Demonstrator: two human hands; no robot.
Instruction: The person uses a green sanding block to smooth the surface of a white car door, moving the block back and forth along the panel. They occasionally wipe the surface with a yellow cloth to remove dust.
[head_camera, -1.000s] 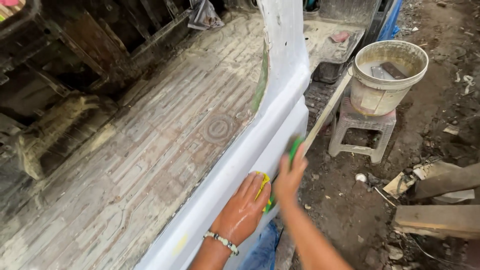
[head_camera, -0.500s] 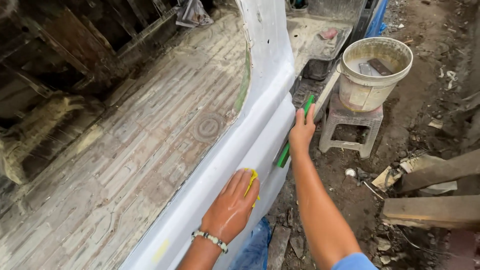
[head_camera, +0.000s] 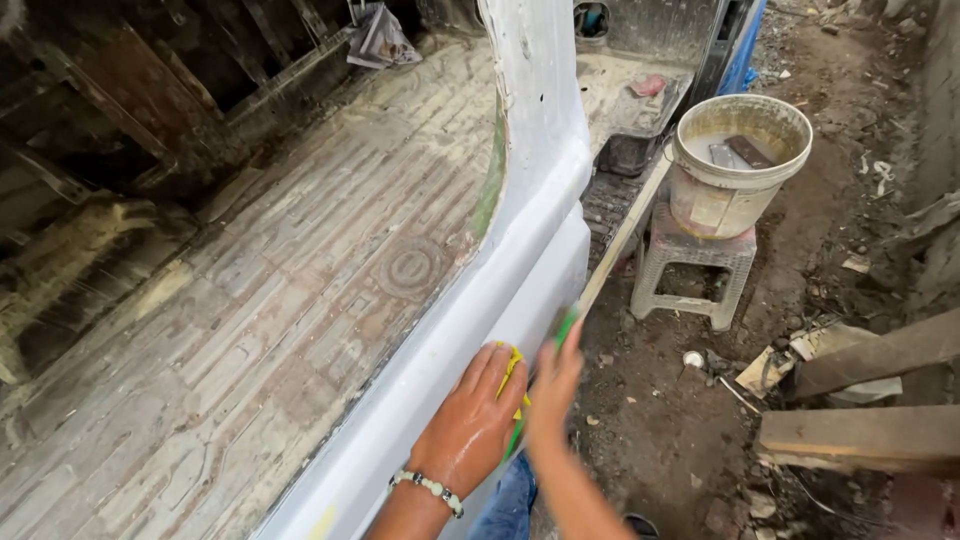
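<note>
- The left hand (head_camera: 468, 425) is lying flat, palm down, on the white sill panel (head_camera: 470, 330) of a stripped vehicle body, its fingers spread and pressing a yellow pad (head_camera: 512, 372) against the panel; only the pad's edge is showing past the fingertips.
- A beaded bracelet (head_camera: 430, 488) is sitting on the left wrist.
- The right hand (head_camera: 553, 385) is reaching in just beside the left, its grip closed around a green-handled tool (head_camera: 560, 335); the handle is running up and to the right, and how far the tool reaches is hard to tell, as a pale wooden stick (head_camera: 625, 235) is lying along the same line.
- The pad and the tool are both sitting low on the sill, below the white door pillar (head_camera: 530, 90).
- To the left of the sill, the bare ribbed metal floor (head_camera: 280, 300) of the vehicle is showing rust and pale residue.
- To the right, a dirty plastic bucket (head_camera: 735, 170) is standing on a small white plastic stool (head_camera: 685, 270) on the dirt ground (head_camera: 660, 440), well apart from both hands.
- Flat tools are resting inside the bucket, though their kind is unclear.
- Wooden planks (head_camera: 860, 400) are lying at the right edge.
</note>
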